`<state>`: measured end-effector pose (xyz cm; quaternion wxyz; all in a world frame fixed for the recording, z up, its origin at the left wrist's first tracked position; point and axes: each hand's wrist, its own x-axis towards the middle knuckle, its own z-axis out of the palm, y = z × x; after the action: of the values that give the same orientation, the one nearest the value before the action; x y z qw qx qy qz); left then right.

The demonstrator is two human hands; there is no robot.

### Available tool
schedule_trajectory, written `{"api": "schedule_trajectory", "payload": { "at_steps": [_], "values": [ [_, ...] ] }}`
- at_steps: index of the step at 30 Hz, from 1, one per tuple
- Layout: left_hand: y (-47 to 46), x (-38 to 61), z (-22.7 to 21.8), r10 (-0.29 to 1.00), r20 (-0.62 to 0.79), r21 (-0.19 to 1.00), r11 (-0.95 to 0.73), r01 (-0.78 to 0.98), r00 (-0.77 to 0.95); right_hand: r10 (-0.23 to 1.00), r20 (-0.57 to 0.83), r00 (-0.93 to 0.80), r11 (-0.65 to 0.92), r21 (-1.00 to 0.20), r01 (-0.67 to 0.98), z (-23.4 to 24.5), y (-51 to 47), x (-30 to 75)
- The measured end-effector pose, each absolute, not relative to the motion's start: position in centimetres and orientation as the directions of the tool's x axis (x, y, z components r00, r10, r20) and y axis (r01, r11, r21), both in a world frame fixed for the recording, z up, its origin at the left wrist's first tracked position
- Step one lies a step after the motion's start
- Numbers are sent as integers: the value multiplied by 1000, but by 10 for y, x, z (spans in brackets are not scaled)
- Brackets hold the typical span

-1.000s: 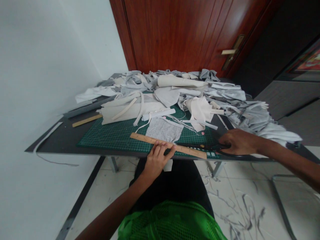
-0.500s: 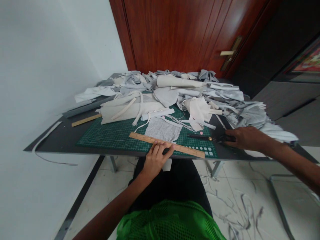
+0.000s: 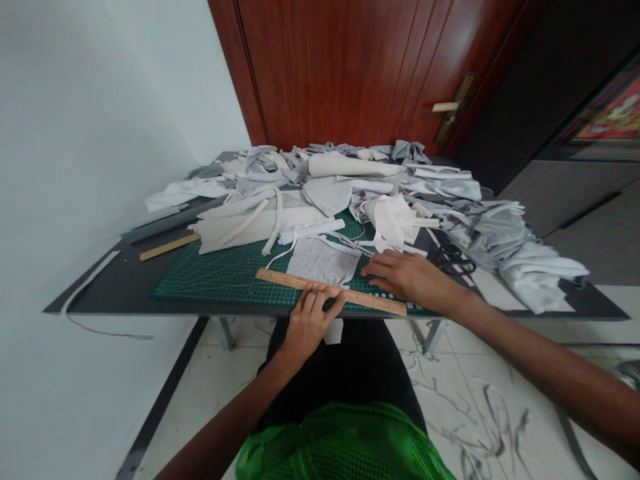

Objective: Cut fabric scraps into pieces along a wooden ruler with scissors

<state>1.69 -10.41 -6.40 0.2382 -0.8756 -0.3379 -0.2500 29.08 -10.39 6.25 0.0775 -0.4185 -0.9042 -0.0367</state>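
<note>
One left hand [image 3: 313, 319] and one right hand [image 3: 410, 277] of mine, one wooden ruler [image 3: 330, 291], one pair of scissors [image 3: 453, 260], one green cutting mat [image 3: 210, 283], one desk [image 3: 100, 301], one door [image 3: 350, 67]

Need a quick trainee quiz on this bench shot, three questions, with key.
1. True or false: the person's left hand rests on the long, flat wooden ruler, which lies across the green gridded cutting mat.
2. Multiple choice: what lies on the mat just beyond the ruler? A) a grey speckled fabric piece; B) a steel set square; C) a pair of pliers.
3. Fill in the blank: in the head view, the black-handled scissors lie to the ___ of the right hand.

Key: 1 true; 2 A; 3 right.
</note>
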Motion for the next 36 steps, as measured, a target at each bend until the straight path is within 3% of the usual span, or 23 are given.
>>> {"api": "schedule_trajectory", "payload": {
  "at_steps": [6, 12, 18, 26, 31, 36],
  "values": [
    [-106, 16, -62, 485, 579, -231, -674, 702, 656, 683, 157, -713, 723, -13, 690, 31, -69, 264],
    [-106, 16, -63, 483, 585, -233, -669, 706, 651, 693, 270, -668, 711, -108, 694, 31, -62, 282],
    [-105, 15, -64, 482, 579, -229, -678, 698, 658, 681, 281, -676, 727, -147, 671, 25, -57, 279],
    [-107, 16, -59, 488, 582, -233, -666, 709, 651, 793, 386, -472, 588, -280, 759, 31, -85, 338],
    [-105, 17, -59, 511, 578, -203, -665, 719, 636, 817, 318, -482, 577, -428, 696, 38, -120, 325],
    [-107, 15, -53, 565, 514, -147, -683, 715, 646, 794, 261, -549, 607, -383, 696, 30, -118, 269]
  ]
}}
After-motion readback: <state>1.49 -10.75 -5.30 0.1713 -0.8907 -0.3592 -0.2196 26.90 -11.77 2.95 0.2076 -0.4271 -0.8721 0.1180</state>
